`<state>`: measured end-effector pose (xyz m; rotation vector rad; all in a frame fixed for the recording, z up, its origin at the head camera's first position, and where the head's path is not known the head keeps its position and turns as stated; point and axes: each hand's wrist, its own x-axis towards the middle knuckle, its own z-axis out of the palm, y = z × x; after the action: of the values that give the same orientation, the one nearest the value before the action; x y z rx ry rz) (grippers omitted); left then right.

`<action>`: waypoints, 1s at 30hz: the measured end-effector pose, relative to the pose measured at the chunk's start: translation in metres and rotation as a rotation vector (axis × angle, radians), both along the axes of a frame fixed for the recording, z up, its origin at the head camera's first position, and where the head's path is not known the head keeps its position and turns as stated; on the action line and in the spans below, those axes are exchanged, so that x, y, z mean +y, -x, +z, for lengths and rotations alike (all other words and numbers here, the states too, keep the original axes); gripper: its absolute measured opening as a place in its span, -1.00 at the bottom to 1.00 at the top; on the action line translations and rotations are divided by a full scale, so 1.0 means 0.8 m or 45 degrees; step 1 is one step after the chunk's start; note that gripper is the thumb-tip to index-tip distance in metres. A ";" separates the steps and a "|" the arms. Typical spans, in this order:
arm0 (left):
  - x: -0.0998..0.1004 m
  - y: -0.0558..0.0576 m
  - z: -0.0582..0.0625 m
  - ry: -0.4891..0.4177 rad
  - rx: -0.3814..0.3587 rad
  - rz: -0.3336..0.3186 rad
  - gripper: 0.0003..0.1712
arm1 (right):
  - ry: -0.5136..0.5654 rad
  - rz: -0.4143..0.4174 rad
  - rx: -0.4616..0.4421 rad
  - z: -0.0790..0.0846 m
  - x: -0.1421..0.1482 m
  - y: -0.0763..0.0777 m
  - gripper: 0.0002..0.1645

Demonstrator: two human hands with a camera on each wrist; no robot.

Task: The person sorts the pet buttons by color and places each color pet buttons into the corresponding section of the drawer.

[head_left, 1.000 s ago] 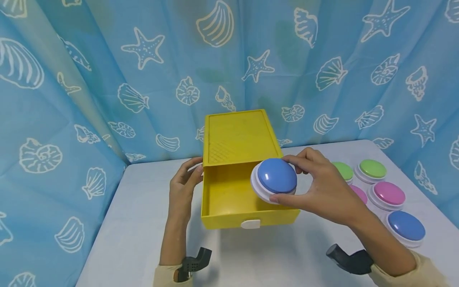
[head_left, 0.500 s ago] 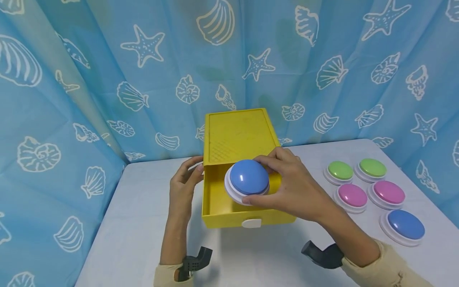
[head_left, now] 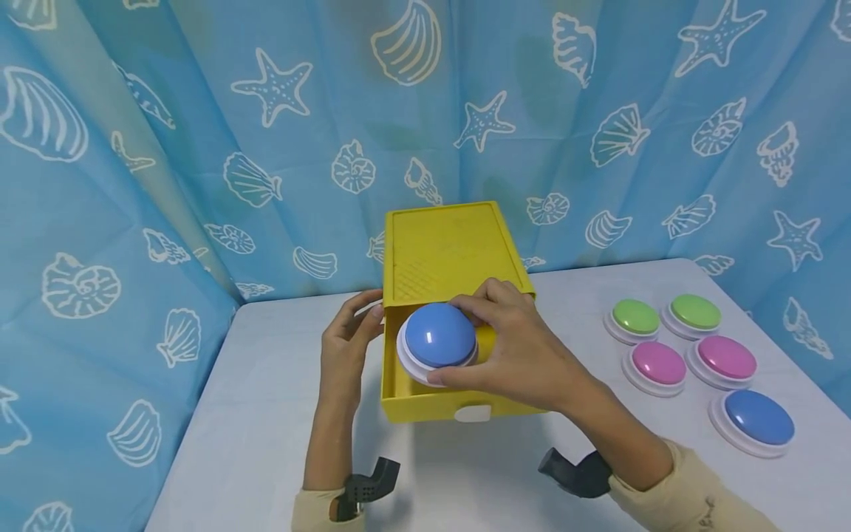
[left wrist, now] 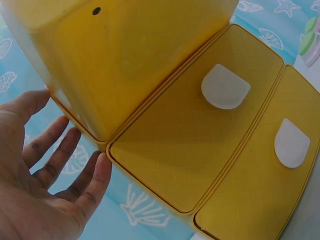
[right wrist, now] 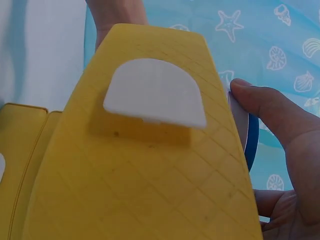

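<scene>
1. The right hand (head_left: 521, 355) pinches the blue button (head_left: 441, 336) by its white base, thumb on the near side, fingers on the far side.
2. Under those fingers is the pulled-out drawer (head_left: 422, 408). The button has shifted from the drawer's right part a second ago to its left part. I judge that the button is being positioned there and not yet released; whether it touches the drawer's floor I cannot tell.
3. Left of these, the left hand (head_left: 349, 340) keeps its place, fingers loosely spread against the left edge of the box (head_left: 452, 247), gripping nothing; this probably steadies it.
4. Below the left fingers, the left wrist view shows two closed drawer fronts (left wrist: 165, 150) with white tabs (left wrist: 225, 86).
5. Well right of the right fingers, two green buttons (head_left: 636, 316), two pink buttons (head_left: 658, 362) and another blue button (head_left: 759, 417) sit on the table (head_left: 266, 421).
6. No brand or label is readable; a dark mark on the right sleeve (head_left: 691, 491) is illegible.
</scene>
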<state>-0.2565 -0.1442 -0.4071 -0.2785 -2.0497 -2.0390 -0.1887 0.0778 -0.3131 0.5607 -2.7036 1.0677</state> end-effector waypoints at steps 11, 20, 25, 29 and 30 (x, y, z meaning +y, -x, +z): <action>0.002 -0.008 0.016 -0.025 -0.022 -0.025 -0.56 | -0.096 -0.005 -0.037 0.000 -0.010 0.003 0.09; 0.007 -0.017 0.029 0.028 -0.041 -0.002 -0.56 | -0.081 0.079 -0.019 0.006 -0.001 -0.003 -0.10; 0.005 -0.006 0.015 0.022 -0.044 0.010 -0.56 | -0.002 0.039 0.062 0.000 0.010 -0.006 -0.31; 0.004 -0.008 0.016 0.020 -0.052 0.021 -0.55 | 0.015 0.015 0.126 -0.005 0.019 -0.009 -0.38; 0.004 -0.008 0.016 0.016 -0.053 0.019 -0.55 | 0.019 0.008 0.132 -0.006 0.022 -0.009 -0.40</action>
<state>-0.2499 -0.1410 -0.3946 -0.2242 -2.0831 -2.0407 -0.1812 0.0953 -0.3177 0.6048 -2.6045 1.0292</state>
